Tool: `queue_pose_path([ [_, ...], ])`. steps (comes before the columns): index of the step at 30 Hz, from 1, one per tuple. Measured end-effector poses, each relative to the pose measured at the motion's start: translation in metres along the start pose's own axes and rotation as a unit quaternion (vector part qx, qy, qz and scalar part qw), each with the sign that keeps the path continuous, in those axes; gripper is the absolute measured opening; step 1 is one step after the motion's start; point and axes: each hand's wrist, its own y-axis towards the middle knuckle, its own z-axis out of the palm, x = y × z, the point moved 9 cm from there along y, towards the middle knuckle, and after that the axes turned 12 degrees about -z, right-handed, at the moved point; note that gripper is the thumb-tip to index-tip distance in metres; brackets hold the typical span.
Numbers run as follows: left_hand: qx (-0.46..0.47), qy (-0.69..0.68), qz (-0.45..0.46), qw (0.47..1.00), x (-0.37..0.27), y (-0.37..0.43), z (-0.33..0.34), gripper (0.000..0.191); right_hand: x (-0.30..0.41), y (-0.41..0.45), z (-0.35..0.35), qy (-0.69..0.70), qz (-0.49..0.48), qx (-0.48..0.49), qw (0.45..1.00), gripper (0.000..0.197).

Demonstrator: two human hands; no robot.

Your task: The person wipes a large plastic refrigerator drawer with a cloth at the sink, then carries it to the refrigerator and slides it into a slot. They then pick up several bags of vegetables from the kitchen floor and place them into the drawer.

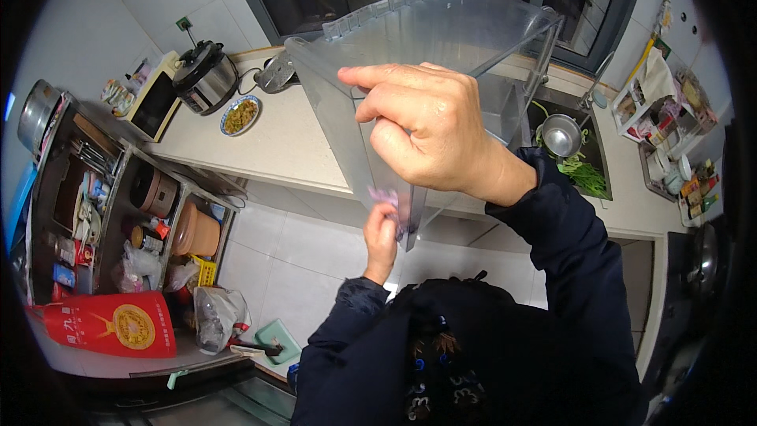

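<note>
A large clear plastic bin (pixel 426 23), likely a refrigerator drawer, is held up tilted in front of me, above the counter's edge. My right hand (pixel 423 127) is closed over its near rim, the index finger stretched out along it. Lower down, my left hand (pixel 381 242) pinches a purple cloth (pixel 387 196) against the bin's lower corner. Part of the cloth shows blurred through the plastic. A notched strip (pixel 402 3) runs along the bin's far edge. My right hand hides part of the near wall.
On the counter (pixel 284 145) stand a pressure cooker (pixel 204 80) and a plate of food (pixel 240 115). The sink (pixel 597 160) at right holds a metal pot (pixel 562 135) and green vegetables (pixel 585 176). Packed shelves (pixel 127 171) and a red bag (pixel 112 325) are at left.
</note>
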Motion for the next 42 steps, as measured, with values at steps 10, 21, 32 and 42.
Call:
queue_pose_path([
  [10,-0.213,-0.138,0.276,0.927,-0.099,-0.016,-0.009,0.014,0.001,0.000,0.006,-0.027,0.022,0.011,0.999,0.006],
  [21,-0.203,0.015,-0.060,0.977,0.076,-0.027,-0.076,0.017,-0.002,-0.001,0.007,-0.005,0.030,-0.002,1.000,0.006],
  [32,-0.028,0.004,0.129,0.991,-0.092,-0.016,0.024,0.047,0.003,-0.001,0.009,-0.010,-0.033,0.010,0.999,0.008],
  [42,-0.212,-0.002,0.110,0.971,-0.071,-0.029,-0.021,0.023,0.012,-0.015,-0.004,0.023,-0.078,-0.111,0.990,0.034],
])
